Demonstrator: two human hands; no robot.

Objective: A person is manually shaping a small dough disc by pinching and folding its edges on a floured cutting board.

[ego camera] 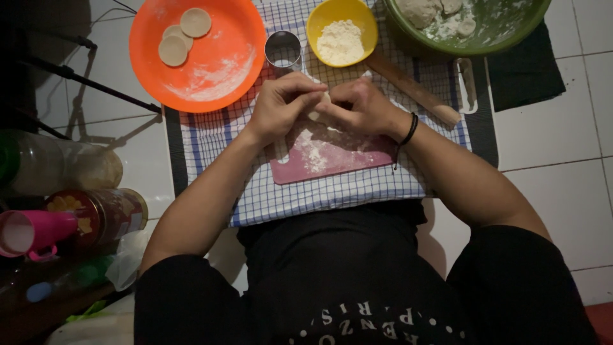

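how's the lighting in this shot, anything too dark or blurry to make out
Head view: bright and sharp over the orange bowl and yellow flour bowl; the left edge with the jars sinks into shadow; the dough between left hand and right hand is mostly hidden.

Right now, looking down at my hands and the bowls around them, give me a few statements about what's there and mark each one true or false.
1. Both hands, left hand and right hand, meet over the pink cutting board. True.
2. The orange plate holds three flat dough rounds. True.
3. The yellow bowl is full of water. False: it holds white flour.
4. The rolling pin lies left of the orange plate. False: it lies right of the hands, below the green bowl.
5. A metal ring cutter stands between the plate and the yellow bowl. True.
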